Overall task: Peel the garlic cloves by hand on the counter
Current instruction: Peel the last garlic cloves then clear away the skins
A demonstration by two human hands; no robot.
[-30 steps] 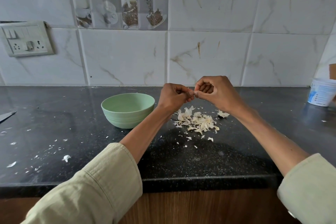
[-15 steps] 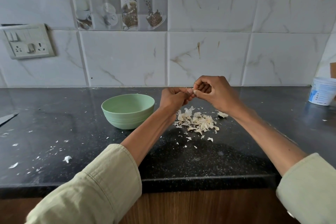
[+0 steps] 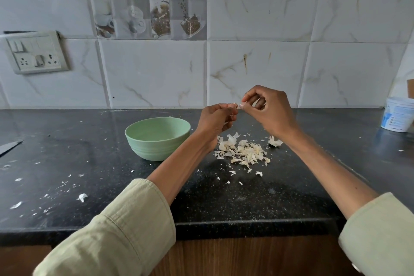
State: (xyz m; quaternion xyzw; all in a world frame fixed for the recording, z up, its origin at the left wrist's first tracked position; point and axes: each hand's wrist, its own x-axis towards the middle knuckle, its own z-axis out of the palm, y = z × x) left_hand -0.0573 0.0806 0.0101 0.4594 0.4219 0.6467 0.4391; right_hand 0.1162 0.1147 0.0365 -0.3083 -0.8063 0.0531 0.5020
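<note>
Right hand [image 3: 268, 112] has lifted slightly since the earlier frame; both hands stay raised above the counter [image 3: 224, 204].
Left hand [image 3: 215, 121] grips garlic clove [image 3: 233, 106]; right fingertips pinch its skin, over the peel pile [image 3: 243, 152] beside the green bowl [image 3: 156, 138].

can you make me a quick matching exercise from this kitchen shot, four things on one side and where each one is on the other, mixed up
Things:
1. green bowl
2. pile of garlic skins
3. white tub
4. switch plate

Places:
A. on the tiled wall, far left
B. on the counter below the two hands
C. on the counter beside the left forearm
D. at the counter's far right edge of view

Pairs: 1-C, 2-B, 3-D, 4-A
</note>
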